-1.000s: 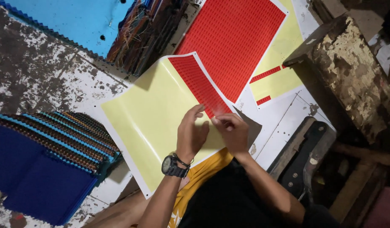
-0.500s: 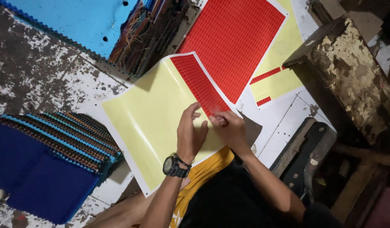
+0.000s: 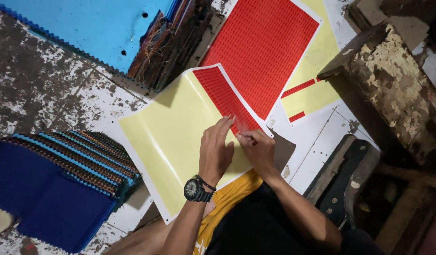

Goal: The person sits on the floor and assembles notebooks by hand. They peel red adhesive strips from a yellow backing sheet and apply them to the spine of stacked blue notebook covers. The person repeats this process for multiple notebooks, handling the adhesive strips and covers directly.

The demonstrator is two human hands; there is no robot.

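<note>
The yellow backing sheet [image 3: 180, 137] lay across the middle of the worn white table [image 3: 48, 89], its last red sticker strip [image 3: 225, 99] along the far edge. Compared with a second back, both hands had barely shifted. The left hand [image 3: 215, 153] pressed flat-ish on the sheet, while the right hand [image 3: 256, 150] was pinching at the strip's near end, so picking continued. A full red sticker sheet [image 3: 262, 47] sat just beyond.
</note>
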